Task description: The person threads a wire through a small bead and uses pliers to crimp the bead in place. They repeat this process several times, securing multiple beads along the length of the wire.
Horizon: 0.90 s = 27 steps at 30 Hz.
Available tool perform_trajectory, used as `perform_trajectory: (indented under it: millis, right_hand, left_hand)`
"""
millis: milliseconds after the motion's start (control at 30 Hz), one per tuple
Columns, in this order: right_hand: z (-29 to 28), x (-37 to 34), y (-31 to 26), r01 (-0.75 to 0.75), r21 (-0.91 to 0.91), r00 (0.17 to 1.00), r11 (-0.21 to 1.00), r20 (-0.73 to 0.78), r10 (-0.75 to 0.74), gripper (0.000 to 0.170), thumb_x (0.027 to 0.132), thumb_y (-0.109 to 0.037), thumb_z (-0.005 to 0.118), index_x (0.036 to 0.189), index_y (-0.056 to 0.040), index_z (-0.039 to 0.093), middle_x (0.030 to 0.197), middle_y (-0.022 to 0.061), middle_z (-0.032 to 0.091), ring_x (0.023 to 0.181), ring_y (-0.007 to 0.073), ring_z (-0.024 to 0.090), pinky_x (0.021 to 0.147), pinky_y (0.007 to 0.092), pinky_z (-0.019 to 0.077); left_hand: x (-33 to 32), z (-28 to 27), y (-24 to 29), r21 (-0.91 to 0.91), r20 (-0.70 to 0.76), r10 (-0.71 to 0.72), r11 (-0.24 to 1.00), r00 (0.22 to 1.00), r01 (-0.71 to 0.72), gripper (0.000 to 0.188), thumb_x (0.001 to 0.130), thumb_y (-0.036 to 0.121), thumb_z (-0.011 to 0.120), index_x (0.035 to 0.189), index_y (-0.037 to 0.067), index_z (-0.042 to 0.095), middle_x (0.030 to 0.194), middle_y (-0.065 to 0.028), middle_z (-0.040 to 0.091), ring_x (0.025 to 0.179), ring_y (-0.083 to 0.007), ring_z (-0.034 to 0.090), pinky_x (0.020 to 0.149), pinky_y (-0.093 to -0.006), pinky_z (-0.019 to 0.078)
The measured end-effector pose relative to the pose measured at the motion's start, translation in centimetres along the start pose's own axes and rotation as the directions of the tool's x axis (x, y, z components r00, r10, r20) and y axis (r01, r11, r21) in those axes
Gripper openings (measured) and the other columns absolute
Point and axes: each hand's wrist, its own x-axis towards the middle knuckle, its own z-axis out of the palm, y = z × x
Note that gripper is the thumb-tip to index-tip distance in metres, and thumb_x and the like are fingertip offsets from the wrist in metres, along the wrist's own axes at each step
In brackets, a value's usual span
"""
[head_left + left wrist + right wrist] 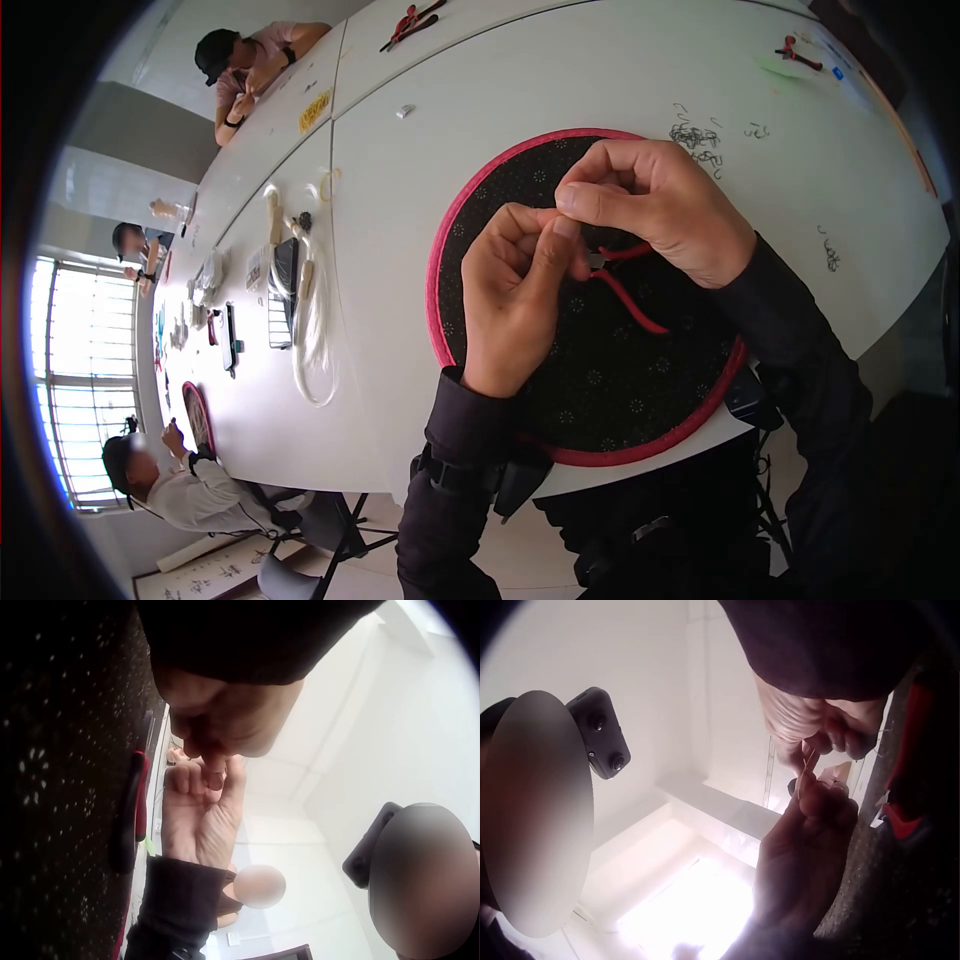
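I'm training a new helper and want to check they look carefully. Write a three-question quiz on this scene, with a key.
1. Which tool lies on the round mat, near the hands?
2. True or false: the left hand and the right hand are held wide apart.
3. What colour is the mat's rim?
a) blue
b) pinkish red
c) white

Key
1. Pliers with red handles.
2. False: they are close together, over the mat.
3. b
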Motion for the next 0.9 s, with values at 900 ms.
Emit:
perform_trajectory:
  millis: [900]
  right_hand:
    - [-0.4,-0.2,-0.7,-0.015,-0.155,0.999,0.988,-0.050,0.007,0.021,0.093,-0.020,0.069,0.092,0.0010,0.070,0.078,-0.0006,0.064,0.072,0.0055,0.056,0.068,0.0217,0.0455]
  left_hand:
    - [0.0,0.0,0.4,-0.017,-0.096,-0.045,0.999,0.994,0.043,0.014,0.099,0.012,0.059,0.097,-0.002,0.061,0.081,-0.0049,0.064,0.072,-0.0092,0.057,0.072,-0.0240,0.0456]
